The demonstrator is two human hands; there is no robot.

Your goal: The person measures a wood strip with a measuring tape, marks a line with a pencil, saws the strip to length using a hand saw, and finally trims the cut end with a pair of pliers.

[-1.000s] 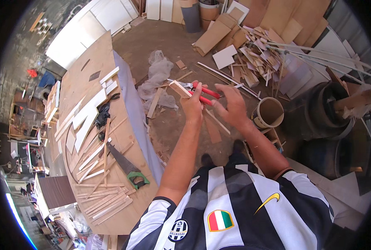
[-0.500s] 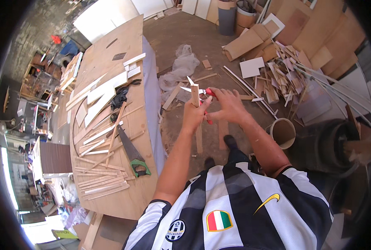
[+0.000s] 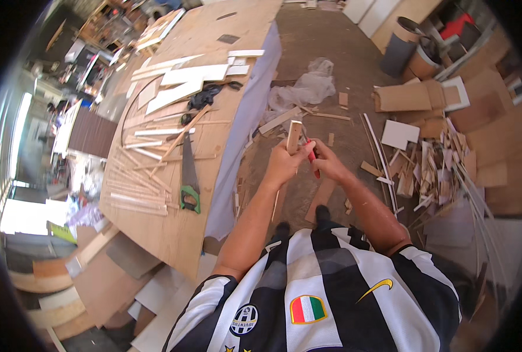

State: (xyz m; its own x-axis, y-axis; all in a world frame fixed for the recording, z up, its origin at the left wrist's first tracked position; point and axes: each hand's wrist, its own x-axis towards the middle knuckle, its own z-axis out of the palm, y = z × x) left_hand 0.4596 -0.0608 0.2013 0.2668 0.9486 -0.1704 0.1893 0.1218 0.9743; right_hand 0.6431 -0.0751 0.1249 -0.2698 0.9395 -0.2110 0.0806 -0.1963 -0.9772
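Note:
My left hand is closed around a short, narrow wood strip, which stands upright out of the fist. Right beside it, my right hand grips a pair of red-handled scissors. The two hands meet at the thumbs. The scissors' metal blades point up along the right side of the strip and are partly hidden behind it, so I cannot tell whether they touch the wood.
On my left a plywood table bears a green-handled handsaw, thin wood strips and white boards. Clear plastic sheeting lies on the floor ahead. A scrap-wood pile and cardboard are at right.
My right hand has closed on the red handles; its fingers were more spread before. The blades, crossed and apart earlier, now lie upright beside the strip. My view has turned, showing more floor at lower left.

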